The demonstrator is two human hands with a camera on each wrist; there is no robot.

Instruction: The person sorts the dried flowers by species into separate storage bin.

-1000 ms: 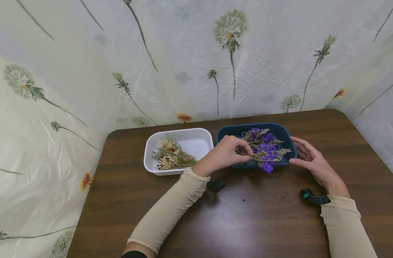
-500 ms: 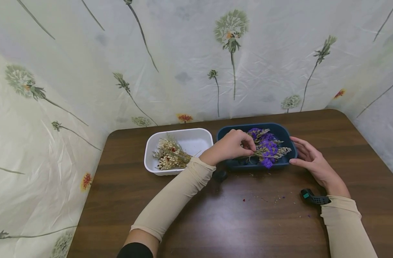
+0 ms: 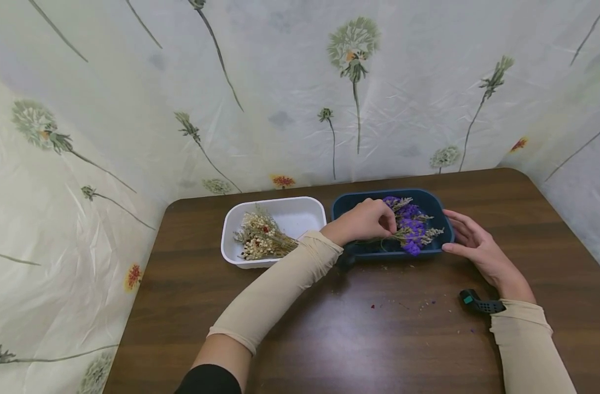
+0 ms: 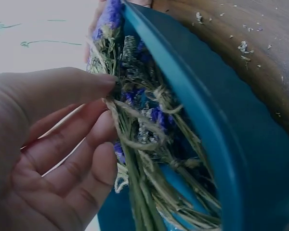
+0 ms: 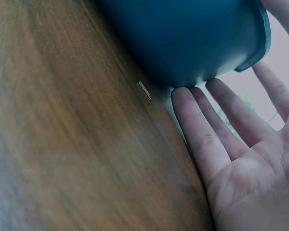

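Observation:
My left hand (image 3: 366, 221) is over the blue tray (image 3: 425, 192), pinching a bunch of dried purple flowers (image 3: 412, 230) between thumb and fingers. In the left wrist view, twine (image 4: 156, 130) loops around the bunch's green stems (image 4: 142, 192), and the thumb (image 4: 82, 86) presses near the tie. Other tied bunches lie beneath it in the tray. At the tray's right end my right hand (image 3: 474, 238) has its fingers spread. The right wrist view shows straight fingertips (image 5: 184, 96) touching the tray's outer wall (image 5: 183, 43). In the head view, the left hand hides part of the stems.
Left of the blue tray stands a white tray (image 3: 304, 212) with cream dried flowers (image 3: 260, 235) and a few red ones. Small plant bits (image 3: 420, 307) are scattered on the brown table (image 3: 359, 350). A floral-print sheet (image 3: 280, 98) hangs behind the table.
The left hand has shifted slightly right and away from me with the purple bunch, whose heads moved from over the near rim to inside the blue tray. The right hand has stayed put.

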